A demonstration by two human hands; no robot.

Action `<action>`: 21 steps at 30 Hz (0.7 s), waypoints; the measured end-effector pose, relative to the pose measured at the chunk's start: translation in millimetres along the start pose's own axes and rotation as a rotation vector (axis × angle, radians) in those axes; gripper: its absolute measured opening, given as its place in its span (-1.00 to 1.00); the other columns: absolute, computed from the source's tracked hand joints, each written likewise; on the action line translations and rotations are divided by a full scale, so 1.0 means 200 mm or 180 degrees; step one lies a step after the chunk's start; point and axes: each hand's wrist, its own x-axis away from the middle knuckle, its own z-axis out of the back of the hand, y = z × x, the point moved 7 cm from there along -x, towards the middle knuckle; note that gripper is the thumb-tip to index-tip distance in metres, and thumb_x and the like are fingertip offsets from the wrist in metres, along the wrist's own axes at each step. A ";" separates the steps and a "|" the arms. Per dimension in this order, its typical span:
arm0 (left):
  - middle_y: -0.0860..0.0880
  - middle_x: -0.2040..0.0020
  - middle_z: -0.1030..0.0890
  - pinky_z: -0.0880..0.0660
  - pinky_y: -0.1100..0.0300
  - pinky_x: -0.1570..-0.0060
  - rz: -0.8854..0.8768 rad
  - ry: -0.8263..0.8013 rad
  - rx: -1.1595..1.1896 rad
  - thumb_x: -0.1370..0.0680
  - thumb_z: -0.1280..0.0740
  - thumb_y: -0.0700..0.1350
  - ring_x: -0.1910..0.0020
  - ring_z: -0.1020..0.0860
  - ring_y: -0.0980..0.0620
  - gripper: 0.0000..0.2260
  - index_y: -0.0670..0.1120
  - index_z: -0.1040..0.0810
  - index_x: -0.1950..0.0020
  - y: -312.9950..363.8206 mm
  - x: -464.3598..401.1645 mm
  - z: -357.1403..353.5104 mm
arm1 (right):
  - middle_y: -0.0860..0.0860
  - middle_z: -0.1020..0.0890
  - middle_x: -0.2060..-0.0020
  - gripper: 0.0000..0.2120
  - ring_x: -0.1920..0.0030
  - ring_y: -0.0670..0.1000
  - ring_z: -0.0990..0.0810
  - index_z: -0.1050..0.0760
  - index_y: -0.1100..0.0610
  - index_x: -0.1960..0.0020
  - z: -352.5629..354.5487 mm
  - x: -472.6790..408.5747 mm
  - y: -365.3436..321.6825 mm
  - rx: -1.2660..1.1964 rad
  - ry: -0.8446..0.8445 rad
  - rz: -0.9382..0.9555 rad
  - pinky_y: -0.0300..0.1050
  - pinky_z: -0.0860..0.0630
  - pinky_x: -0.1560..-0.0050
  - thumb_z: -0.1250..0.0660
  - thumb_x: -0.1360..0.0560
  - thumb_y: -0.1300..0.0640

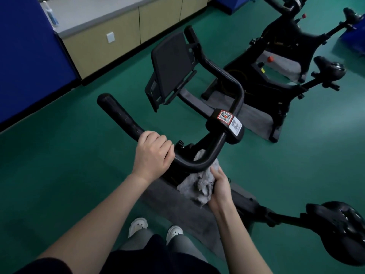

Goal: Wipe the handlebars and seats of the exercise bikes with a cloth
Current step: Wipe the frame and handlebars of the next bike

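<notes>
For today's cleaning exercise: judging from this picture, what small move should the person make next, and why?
Probably slide the cloth up the handlebar toward the QR stickers: the right hand holds it at the lower bend while the left hand grips the bar.

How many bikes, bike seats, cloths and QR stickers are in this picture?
Black exercise bikes: 3 (near, middle, far)
Black bike seats: 3 ()
Grey fluffy cloth: 1, held in right hand
QR stickers: 2 (red-bordered, white)
Total: 9
</notes>
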 end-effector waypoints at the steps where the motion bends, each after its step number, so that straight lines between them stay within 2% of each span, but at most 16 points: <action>1: -0.02 0.34 -0.55 -0.38 0.06 -0.01 -0.0001 0.0003 0.0005 -0.58 -0.11 -0.13 0.27 -0.48 -0.06 -0.67 -0.12 -0.55 0.31 0.00 0.00 0.00 | 0.33 -0.56 -0.17 -0.78 -0.16 0.31 -0.53 -0.61 0.19 -0.06 0.00 -0.01 -0.01 -0.0021 0.0021 0.0001 0.30 -0.37 -0.32 -0.20 -0.55 0.30; 4: -0.02 0.33 -0.55 -0.38 0.06 -0.02 -0.0010 -0.0004 0.0013 -0.58 -0.12 -0.13 0.26 -0.48 -0.06 -0.68 -0.12 -0.55 0.29 -0.01 0.00 0.00 | 0.38 -0.51 -0.22 -0.76 -0.23 0.38 -0.48 -0.51 0.25 -0.15 0.01 -0.06 -0.08 -0.0079 0.0252 0.0143 0.38 -0.35 -0.30 -0.17 -0.54 0.34; 6: -0.02 0.34 -0.54 -0.38 0.06 -0.02 -0.0013 0.0003 0.0010 -0.58 -0.12 -0.12 0.26 -0.48 -0.06 -0.68 -0.12 -0.54 0.30 -0.01 0.01 0.00 | 0.37 -0.53 -0.20 -0.76 -0.21 0.37 -0.50 -0.48 0.26 -0.17 0.02 -0.07 -0.09 -0.0029 0.0345 0.0145 0.38 -0.39 -0.27 -0.17 -0.54 0.34; 9: -0.02 0.34 -0.54 -0.37 0.06 -0.02 -0.0033 0.0002 0.0008 -0.58 -0.12 -0.12 0.26 -0.48 -0.05 -0.68 -0.12 -0.54 0.30 0.00 0.01 0.00 | 0.29 -0.63 -0.03 -0.80 0.00 0.24 -0.62 -0.51 0.25 -0.13 0.03 -0.02 -0.11 0.0273 0.0374 0.0246 0.21 -0.54 -0.14 -0.20 -0.55 0.34; 11: -0.02 0.34 -0.54 -0.37 0.07 -0.03 -0.0040 0.0001 0.0011 -0.58 -0.12 -0.12 0.26 -0.48 -0.05 -0.68 -0.11 -0.54 0.30 -0.01 0.01 0.00 | 0.24 -0.64 0.04 -0.84 0.05 0.17 -0.62 -0.51 0.22 -0.07 0.06 0.01 -0.15 0.0648 0.0545 0.0569 0.11 -0.56 -0.09 -0.21 -0.55 0.34; 14: -0.01 0.33 -0.54 -0.37 0.06 -0.03 -0.0047 -0.0003 0.0026 -0.58 -0.13 -0.12 0.25 -0.48 -0.05 -0.69 -0.11 -0.53 0.30 -0.01 0.01 -0.01 | 0.09 -0.61 0.07 -0.90 0.06 0.04 -0.57 -0.47 0.16 -0.04 0.07 0.04 -0.27 0.1458 0.0861 0.1299 0.03 -0.52 -0.07 -0.26 -0.55 0.28; 17: -0.01 0.33 -0.54 -0.37 0.06 -0.03 -0.0051 -0.0003 0.0065 -0.58 -0.15 -0.11 0.25 -0.48 -0.05 -0.70 -0.11 -0.54 0.29 -0.01 0.01 -0.01 | 0.00 -0.60 0.07 -0.88 0.06 -0.03 -0.55 -0.49 0.13 -0.07 -0.02 0.09 -0.40 0.2475 0.0994 0.2242 0.01 -0.50 -0.06 -0.31 -0.53 0.19; 19: -0.01 0.33 -0.54 -0.37 0.07 -0.02 -0.0056 0.0018 0.0086 -0.58 -0.15 -0.11 0.26 -0.48 -0.05 -0.70 -0.11 -0.54 0.29 -0.01 0.01 0.00 | 0.05 -0.60 0.03 -0.83 -0.01 0.04 -0.52 -0.52 0.18 -0.12 -0.14 0.09 -0.48 0.3381 0.0844 0.2922 -0.07 -0.44 -0.07 -0.32 -0.53 0.22; 21: -0.01 0.33 -0.54 -0.37 0.07 -0.02 -0.0068 0.0046 0.0105 -0.58 -0.16 -0.11 0.26 -0.48 -0.05 -0.71 -0.11 -0.54 0.29 -0.02 0.00 0.00 | 0.11 -0.60 0.00 -0.77 -0.06 0.10 -0.46 -0.54 0.22 -0.13 -0.28 0.06 -0.53 0.4397 0.0428 0.3375 -0.09 -0.37 -0.10 -0.33 -0.47 0.31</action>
